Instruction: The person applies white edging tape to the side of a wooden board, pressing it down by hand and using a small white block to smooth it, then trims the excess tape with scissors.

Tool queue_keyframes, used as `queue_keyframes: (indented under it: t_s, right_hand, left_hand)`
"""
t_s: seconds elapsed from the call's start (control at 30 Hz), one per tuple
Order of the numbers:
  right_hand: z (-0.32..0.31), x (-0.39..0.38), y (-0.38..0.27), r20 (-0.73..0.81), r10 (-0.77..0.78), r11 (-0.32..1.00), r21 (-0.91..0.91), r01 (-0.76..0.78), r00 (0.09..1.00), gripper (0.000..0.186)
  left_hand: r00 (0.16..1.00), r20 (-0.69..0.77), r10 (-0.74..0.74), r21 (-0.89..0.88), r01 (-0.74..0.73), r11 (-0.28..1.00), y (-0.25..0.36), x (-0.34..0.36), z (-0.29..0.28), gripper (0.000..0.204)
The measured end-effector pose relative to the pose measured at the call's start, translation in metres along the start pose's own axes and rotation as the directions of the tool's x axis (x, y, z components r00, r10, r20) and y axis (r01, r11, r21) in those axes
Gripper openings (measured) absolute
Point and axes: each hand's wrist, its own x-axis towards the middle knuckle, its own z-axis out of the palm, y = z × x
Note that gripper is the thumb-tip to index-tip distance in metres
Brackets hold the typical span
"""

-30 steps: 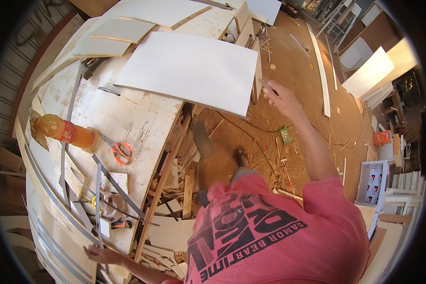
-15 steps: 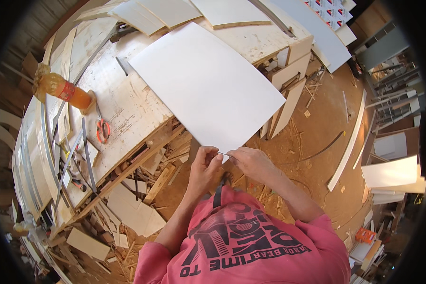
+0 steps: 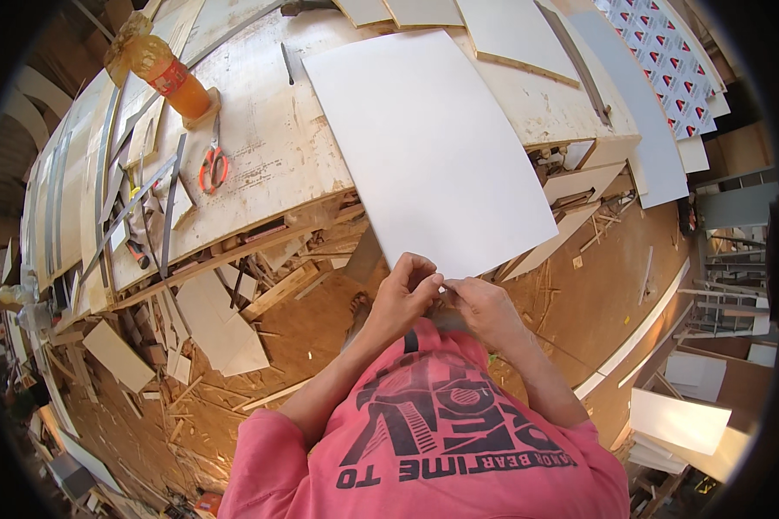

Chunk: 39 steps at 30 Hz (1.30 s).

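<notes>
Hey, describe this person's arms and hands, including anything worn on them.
The left hand and right hand look bare, with nothing visibly worn. The forearms are uncovered too, below loose pink sleeves. The shirt is pink, with bold dark print.

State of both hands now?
Left hand: fingers curled closed; can't tell if holding anything.
Right hand: closed on a small thing, can't identify.

Both hands [image 3: 409, 290] [image 3: 486, 310] side by side, fingertips [image 3: 432, 283] close together, forearms [image 3: 350, 356] aslant inward.
</notes>
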Motion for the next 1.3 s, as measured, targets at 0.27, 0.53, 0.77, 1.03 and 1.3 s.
queue_keyframes:
  t_s: [0.27, 0.53, 0.77, 1.03, 1.3]
  right_hand:
    - [-0.058, 0.006, 0.095, 0.335, -0.078, 0.994, 0.093, 0.050, 0.939, 0.030]
    - [-0.112, -0.027, 0.184, 0.557, -0.074, 0.997, 0.009, 0.083, 0.827, 0.028]
    - [-0.074, -0.017, 0.186, 0.553, -0.199, 0.977, 0.044, 0.211, 0.809, 0.025]
    - [-0.067, -0.011, 0.193, 0.540, -0.188, 0.972, -0.019, 0.235, 0.820, 0.025]
    - [-0.041, -0.004, 0.204, 0.487, -0.221, 0.967, -0.006, 0.256, 0.845, 0.030]
  left_hand:
    - [0.803, -0.576, 0.152, -0.206, -0.322, 0.924, -0.034, 0.004, 0.029, 0.016]
    - [0.565, -0.810, -0.159, -0.428, -0.382, 0.819, -0.121, -0.023, 0.142, 0.020]
    - [0.499, -0.805, -0.321, -0.592, -0.641, 0.489, -0.158, -0.011, 0.163, 0.051]
    - [0.513, -0.813, -0.276, -0.556, -0.543, 0.629, -0.156, -0.003, 0.138, 0.034]
    - [0.372, -0.908, -0.192, -0.385, -0.559, 0.734, -0.142, 0.013, 0.123, 0.023]
